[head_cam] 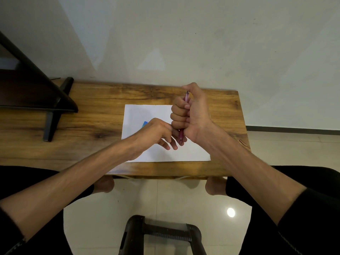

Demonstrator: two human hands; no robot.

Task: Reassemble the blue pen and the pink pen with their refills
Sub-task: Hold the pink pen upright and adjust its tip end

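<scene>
Stool [161, 234] sits at 6 o'clock below the desk [88, 126]. Right hand [191, 115] has its grip fisted round the pink pen [181, 134], held upright over the paper [147, 111]. Left hand [156, 131] pinches the pen's bottom end; something blue [145, 123] peeks out at its 11 o'clock.

Black sleeves [294, 221] pushed up past elbows, forearms bare; black trousers [287, 173]; feet [215, 186] bare.

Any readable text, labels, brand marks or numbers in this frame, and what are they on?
None can be read.
pink pen in the right hand: no print legible on its barrel.
white sheet of paper: blank where visible.
blue object behind the left hand: mostly hidden, no marking visible.
</scene>
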